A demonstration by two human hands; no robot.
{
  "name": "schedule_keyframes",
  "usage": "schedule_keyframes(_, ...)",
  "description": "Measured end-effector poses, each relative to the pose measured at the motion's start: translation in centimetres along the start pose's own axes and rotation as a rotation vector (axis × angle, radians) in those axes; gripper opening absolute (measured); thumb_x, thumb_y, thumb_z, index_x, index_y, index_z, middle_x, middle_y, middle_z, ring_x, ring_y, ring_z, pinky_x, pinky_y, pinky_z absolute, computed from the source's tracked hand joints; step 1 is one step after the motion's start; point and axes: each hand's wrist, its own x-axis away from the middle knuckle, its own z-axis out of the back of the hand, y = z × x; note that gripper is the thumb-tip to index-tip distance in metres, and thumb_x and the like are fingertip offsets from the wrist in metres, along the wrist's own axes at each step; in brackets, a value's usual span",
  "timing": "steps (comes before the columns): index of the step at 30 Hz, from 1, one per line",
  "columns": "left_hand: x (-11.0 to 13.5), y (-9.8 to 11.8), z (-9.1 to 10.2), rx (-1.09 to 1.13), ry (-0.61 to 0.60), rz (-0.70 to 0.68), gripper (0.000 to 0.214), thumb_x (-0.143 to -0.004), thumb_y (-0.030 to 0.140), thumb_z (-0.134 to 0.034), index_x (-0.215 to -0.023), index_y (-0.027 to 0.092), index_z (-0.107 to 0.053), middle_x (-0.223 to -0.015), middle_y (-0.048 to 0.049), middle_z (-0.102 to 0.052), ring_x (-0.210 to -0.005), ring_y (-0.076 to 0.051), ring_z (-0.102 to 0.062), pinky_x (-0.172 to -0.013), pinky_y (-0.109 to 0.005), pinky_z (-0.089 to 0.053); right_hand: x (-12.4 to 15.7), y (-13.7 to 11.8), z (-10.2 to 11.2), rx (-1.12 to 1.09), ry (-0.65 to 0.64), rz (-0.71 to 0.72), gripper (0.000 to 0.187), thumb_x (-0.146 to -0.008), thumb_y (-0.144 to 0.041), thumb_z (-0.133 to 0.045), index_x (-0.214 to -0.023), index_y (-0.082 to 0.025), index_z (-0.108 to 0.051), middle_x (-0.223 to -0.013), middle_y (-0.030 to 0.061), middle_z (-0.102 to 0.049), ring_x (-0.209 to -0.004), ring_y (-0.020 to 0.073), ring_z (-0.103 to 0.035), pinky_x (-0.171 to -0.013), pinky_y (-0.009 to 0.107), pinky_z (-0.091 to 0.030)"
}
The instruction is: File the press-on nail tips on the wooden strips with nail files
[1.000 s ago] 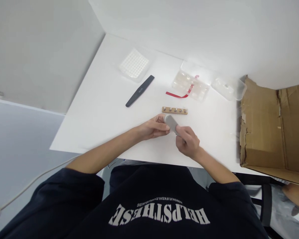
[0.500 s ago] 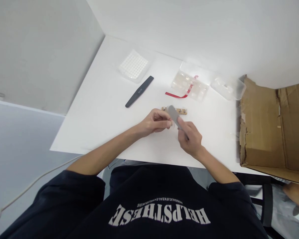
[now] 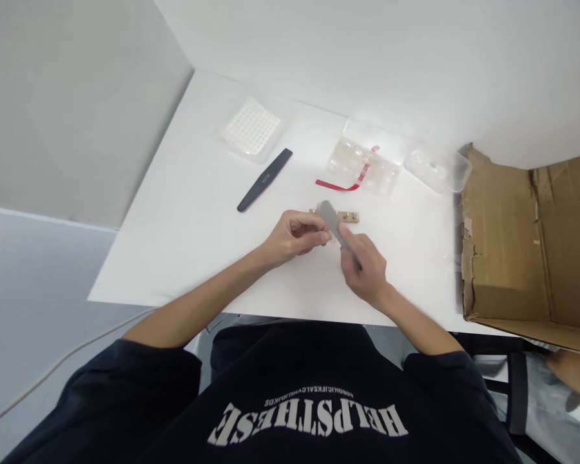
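My left hand (image 3: pixel 297 235) is closed in a pinch on a small translucent piece, apparently a false nail (image 3: pixel 331 238), mostly covered by the fingertips. In my right hand (image 3: pixel 365 265) is a grey nail file (image 3: pixel 330 215), gripped by its lower end and slanting up to the left. The file's blurred upper part is right beside the false nail; whether they touch I cannot tell. Just beyond the hands lies a narrow wooden-coloured strip (image 3: pixel 350 217) with small shiny fittings, partly hidden by the file. A dark nail file (image 3: pixel 265 180) rests on the table to the left.
A clear container (image 3: pixel 273 149) with a white gridded insert stands at the back left. Behind the hands are a clear compartment box (image 3: pixel 386 177), a red strip (image 3: pixel 336 185) and a clear lid-like tray (image 3: pixel 423 173). An open cardboard box (image 3: pixel 505 270) occupies the right side.
The view has shifted slightly, so the table things appear a little further left. Both hands keep their grips; the grey file has moved slightly left relative to the strip behind it.
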Motion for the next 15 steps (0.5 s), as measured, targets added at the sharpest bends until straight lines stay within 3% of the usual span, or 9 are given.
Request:
schedule_keyframes(5, 0.01, 0.01, -0.06, 0.008, 0.023, -0.002, 0.024, -0.083, 0.035, -0.089, -0.08, 0.013, -0.079, -0.058, -0.0003, -0.062, -0.039, -0.003, -0.037, -0.035, -0.018, -0.025, -0.13, -0.22, 0.03, 0.031, 0.006, -0.047, 0.061, -0.107, -0.012, -0.043, -0.165, -0.03, -0.04, -0.087, 0.0014, -0.063, -0.072, 0.0163, -0.059, -0.067, 0.03, -0.058)
schedule_keyframes(8, -0.02, -0.01, -0.08, 0.02, 0.008, -0.017, 0.025, -0.081, 0.034, -0.09, -0.077, 0.013, -0.078, -0.054, 0.0017, -0.058, -0.039, -0.003, -0.037, -0.036, -0.018, -0.025, -0.17, -0.29, 0.01, -0.033, -0.015, 0.026, 0.061, -0.106, -0.012, -0.045, -0.164, -0.029, -0.042, -0.087, 0.0012, -0.064, -0.073, 0.0158, -0.06, -0.066, 0.029, -0.058)
schedule_keyframes(12, 0.0, 0.1, -0.04, 0.048, 0.034, 0.013, 0.023, -0.081, 0.034, -0.09, -0.081, 0.013, -0.08, -0.061, -0.0012, -0.065, -0.039, -0.003, -0.038, -0.035, -0.018, -0.025, -0.22, -0.3, 0.02, -0.051, 0.015, -0.062, 0.057, -0.105, -0.011, -0.045, -0.16, -0.03, -0.049, -0.089, 0.0011, -0.065, -0.072, 0.0142, -0.057, -0.068, 0.028, -0.057)
schedule_keyframes(15, 0.05, 0.35, 0.03, 0.111, -0.013, 0.067, 0.025, -0.081, 0.035, -0.09, -0.079, 0.013, -0.08, -0.061, -0.001, -0.064, -0.038, -0.002, -0.036, -0.035, -0.018, -0.021, -0.2, -0.34, 0.01, -0.065, 0.011, 0.021, 0.059, -0.105, -0.011, -0.047, -0.161, -0.03, -0.046, -0.087, 0.0012, -0.064, -0.073, 0.0147, -0.059, -0.067, 0.028, -0.057)
